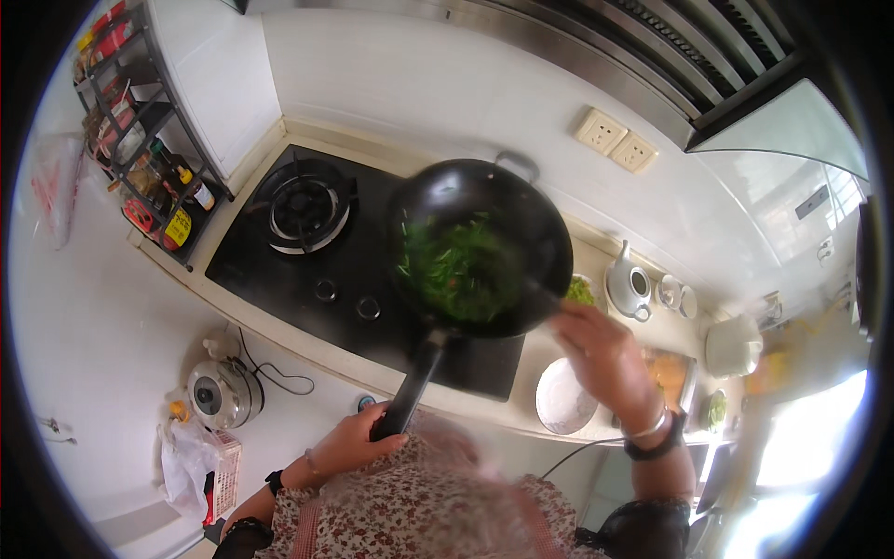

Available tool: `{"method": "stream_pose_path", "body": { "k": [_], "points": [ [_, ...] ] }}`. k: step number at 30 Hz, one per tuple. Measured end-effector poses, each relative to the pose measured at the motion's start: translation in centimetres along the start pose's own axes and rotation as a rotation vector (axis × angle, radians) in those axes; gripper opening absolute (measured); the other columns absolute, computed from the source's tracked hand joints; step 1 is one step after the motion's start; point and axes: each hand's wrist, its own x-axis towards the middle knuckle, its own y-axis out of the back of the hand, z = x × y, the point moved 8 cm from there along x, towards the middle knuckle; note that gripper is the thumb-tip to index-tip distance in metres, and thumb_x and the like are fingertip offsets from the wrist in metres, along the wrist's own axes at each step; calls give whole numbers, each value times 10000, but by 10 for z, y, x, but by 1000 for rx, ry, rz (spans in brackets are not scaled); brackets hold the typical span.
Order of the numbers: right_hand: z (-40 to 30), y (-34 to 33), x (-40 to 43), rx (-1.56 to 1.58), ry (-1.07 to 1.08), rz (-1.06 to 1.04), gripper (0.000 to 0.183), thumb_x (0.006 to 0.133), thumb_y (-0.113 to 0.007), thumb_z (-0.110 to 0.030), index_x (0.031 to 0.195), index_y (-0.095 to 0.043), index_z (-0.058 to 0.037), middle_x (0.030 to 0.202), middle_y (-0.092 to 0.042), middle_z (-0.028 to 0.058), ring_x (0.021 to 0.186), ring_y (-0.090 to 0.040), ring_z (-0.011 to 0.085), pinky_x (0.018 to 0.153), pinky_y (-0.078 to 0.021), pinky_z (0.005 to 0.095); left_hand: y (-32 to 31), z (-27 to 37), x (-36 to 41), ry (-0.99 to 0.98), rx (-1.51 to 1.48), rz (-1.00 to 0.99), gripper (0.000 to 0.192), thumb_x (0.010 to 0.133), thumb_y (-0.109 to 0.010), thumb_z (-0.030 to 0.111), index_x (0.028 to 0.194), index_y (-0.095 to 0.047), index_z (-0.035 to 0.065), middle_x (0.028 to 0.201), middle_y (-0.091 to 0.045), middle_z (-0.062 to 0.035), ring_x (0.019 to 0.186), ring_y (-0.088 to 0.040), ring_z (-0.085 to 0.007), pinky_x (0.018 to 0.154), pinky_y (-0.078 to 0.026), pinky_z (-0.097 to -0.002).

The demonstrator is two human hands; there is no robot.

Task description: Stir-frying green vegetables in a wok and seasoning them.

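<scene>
A black wok (482, 178) sits over the right side of the black glass gas hob (377, 237). My left hand (367, 437) is closed around the wok's long black handle (413, 384). Chopped green vegetables (457, 269) lie in the wok, blurred in places. At the wok's right rim, my right hand (594, 342) grips a dark utensil (543, 299), whose far end is blurred and hard to make out. A white patterned bowl (564, 397) stands on the counter just left of my right forearm.
An uncovered burner (302, 202) is on the hob's left. A black rack (157, 119) with bottles and jars stands at the far left. Right of the wok are a plate of greens (580, 290), a white teapot (627, 283), cups (668, 290) and a white jug (733, 346). A range hood (573, 63) hangs above.
</scene>
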Motion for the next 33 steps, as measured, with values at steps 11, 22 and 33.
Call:
{"method": "stream_pose_path", "body": {
  "k": [11,22,33],
  "points": [
    [40,-53,7,-176,168,27,203,766,-650,1,963,-656,-48,1057,-632,140,908,-642,292,755,-547,350,3,18,-3,-33,39,22,608,829,-681,363,1257,-472,-16,909,-589,-61,791,-536,-123,713,-467,-273],
    [50,-31,24,-21,45,341,157,786,-661,-4,942,-655,-26,1046,-631,172,842,-657,310,717,-551,346,-2,20,-6,-17,-40,-16,530,854,-655,302,1245,-479,-9,894,-583,-60,778,-541,-118,705,-461,-272],
    [27,-27,8,356,84,121,178,757,-695,18,932,-676,-9,1049,-645,185,885,-664,295,763,-548,312,0,6,-3,-47,-2,36,523,850,-676,229,1259,-464,-17,879,-578,-26,749,-535,-85,666,-465,-230]
  ]
}}
